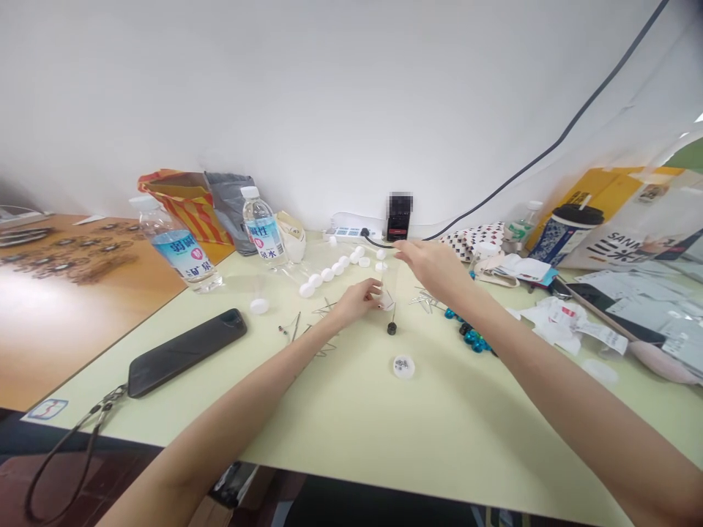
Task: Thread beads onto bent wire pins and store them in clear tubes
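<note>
Clear container (389, 278) in left hand (358, 300); pale-green table (340, 410); white wall (329, 95) behind.

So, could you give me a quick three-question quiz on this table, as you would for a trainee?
1. True or false: the cup has a black lid.
2. Which of the person's hands is nearer the dish?
3. Fill the gap: the strap is joined to the ____ lying flat.

Key: 1. True. 2. The left hand. 3. Phone.
</note>
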The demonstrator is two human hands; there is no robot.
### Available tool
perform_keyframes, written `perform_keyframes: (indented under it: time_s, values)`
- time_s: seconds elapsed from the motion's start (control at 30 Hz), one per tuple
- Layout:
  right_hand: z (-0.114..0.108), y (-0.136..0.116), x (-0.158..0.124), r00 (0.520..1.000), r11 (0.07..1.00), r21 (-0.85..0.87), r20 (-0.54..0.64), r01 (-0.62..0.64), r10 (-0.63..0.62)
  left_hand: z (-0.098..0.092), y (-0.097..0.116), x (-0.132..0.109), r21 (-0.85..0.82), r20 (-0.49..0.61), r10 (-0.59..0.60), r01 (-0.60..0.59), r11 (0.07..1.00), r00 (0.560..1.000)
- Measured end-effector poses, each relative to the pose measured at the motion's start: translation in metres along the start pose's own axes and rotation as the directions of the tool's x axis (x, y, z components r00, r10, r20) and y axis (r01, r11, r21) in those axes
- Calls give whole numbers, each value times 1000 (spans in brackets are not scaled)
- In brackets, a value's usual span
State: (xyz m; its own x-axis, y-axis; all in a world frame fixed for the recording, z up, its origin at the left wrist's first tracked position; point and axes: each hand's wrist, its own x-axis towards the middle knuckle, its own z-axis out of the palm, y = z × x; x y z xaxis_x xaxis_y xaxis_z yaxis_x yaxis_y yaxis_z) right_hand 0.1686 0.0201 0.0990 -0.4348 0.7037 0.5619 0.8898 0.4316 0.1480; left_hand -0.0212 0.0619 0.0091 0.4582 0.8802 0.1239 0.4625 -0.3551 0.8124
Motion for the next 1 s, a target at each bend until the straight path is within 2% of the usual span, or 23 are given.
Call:
perform_keyframes:
  time_s: [0.07, 0.13, 0.2, 0.27, 0.33, 0.4, 0.5, 0.63, 0.73, 0.83, 1.0]
  values:
    - [-6, 10, -14, 995, 997, 34, -61, -71, 73, -14, 1, -6, 35, -19, -19, 20, 999, 1000]
    - [-15, 24, -32, 988, 987, 65, -49, -144, 148, -28, 4, -14, 65, -25, -37, 38, 997, 999]
    - [-25, 39, -54, 969, 967, 77, 53, -244, 240, -38, 8, -24, 74, 29, -52, 49, 996, 998]
    - [-34, 53, -78, 926, 934, 113, 212, -340, 311, -39, 13, -33, 65, 129, -65, 57, 996, 989]
    - [-41, 64, -101, 869, 901, 168, 382, -401, 315, -32, 16, -41, 45, 238, -76, 67, 997, 968]
    - [-46, 70, -124, 807, 870, 177, 493, -460, 326, -21, 18, -46, 13, 305, -66, 65, 998, 950]
    - [-50, 71, -154, 731, 848, 104, 568, -519, 378, -2, 19, -48, -20, 277, -39, 47, 999, 960]
    - [-46, 62, -184, 655, 810, 12, 594, -587, 466, 16, 20, -47, -40, 194, -5, 13, 999, 981]
    - [-39, 51, -195, 628, 812, -92, 586, -577, 513, 24, 20, -47, -42, 134, 43, -38, 998, 990]
    - [-33, 37, -197, 622, 821, -131, 589, -556, 515, 28, 18, -47, -61, 104, 51, -44, 997, 993]
    - [-29, 17, -184, 651, 808, 78, 639, -584, 409, 26, 14, -49, -181, 100, 9, 10, 983, 995]
